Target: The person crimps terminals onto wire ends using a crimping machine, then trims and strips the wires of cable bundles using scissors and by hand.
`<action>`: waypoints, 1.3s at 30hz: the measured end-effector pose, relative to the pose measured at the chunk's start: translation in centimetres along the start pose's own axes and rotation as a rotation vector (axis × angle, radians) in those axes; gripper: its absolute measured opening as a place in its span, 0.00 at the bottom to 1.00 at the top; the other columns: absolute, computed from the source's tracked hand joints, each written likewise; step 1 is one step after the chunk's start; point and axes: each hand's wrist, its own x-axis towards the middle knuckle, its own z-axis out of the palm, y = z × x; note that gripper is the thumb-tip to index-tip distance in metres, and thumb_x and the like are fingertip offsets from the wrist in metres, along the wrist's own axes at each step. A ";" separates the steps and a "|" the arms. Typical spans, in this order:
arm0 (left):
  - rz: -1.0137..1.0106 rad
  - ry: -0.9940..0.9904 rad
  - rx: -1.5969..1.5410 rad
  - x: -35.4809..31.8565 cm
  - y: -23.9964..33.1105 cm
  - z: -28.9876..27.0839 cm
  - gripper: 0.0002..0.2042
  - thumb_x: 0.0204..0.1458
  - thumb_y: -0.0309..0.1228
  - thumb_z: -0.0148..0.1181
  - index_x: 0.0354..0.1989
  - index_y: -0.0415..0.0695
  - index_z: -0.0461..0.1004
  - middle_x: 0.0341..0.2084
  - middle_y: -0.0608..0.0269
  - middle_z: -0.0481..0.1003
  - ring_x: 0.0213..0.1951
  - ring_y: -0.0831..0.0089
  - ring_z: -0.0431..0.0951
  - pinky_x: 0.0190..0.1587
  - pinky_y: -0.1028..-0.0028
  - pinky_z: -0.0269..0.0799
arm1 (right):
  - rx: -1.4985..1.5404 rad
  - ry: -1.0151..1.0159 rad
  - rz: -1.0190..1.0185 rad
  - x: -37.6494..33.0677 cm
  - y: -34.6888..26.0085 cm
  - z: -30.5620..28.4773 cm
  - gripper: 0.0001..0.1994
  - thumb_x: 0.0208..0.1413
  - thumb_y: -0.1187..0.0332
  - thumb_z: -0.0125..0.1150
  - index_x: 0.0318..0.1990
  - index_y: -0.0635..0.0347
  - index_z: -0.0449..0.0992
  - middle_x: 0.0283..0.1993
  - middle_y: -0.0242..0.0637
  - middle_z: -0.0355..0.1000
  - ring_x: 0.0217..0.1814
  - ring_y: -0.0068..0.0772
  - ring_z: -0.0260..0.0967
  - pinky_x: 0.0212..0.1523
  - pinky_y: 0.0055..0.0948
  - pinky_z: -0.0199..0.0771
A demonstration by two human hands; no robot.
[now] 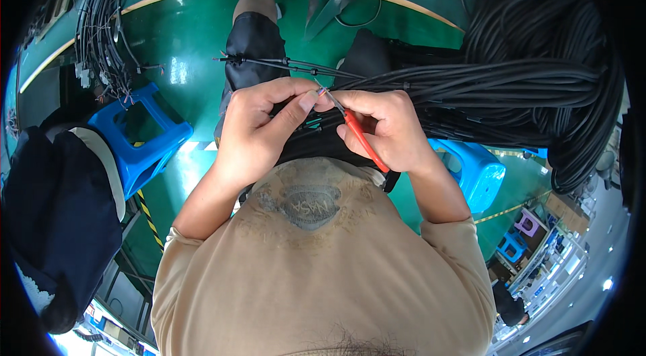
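Left hand [259, 130] pinches thin wire ends [323, 91] between thumb and forefinger; right hand [383, 128] grips red-handled cutters [362, 140], tips at those wires. Black cable bundle [511, 80] extends right, over the lap.

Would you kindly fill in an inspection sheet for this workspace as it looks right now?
Surface: green floor with a pale curved line; no table, the work is held over the lap.
Job's things: red-handled cutters in the right hand, tips at a thin wire end pinched by the left hand.
Clutter: blue stool at the left, another blue stool at the right.
Grippers: both hands closed, close together at the wire.
Cables: thick black cable bundle running from the lap into a large coil at the right; more black cables hanging at upper left.
Surroundings: dark garment at the left; small coloured stools far lower right.
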 end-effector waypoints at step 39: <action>-0.206 0.289 0.608 -1.6 -11.7 -8.0 0.13 0.51 0.34 0.65 0.42 0.41 0.78 0.28 0.56 0.77 0.34 0.65 0.79 0.40 0.67 0.73 | -0.698 0.509 -0.665 23.0 -4.0 2.9 0.05 0.52 0.75 0.56 0.33 0.69 0.72 0.28 0.54 0.74 0.35 0.56 0.74 0.37 0.45 0.74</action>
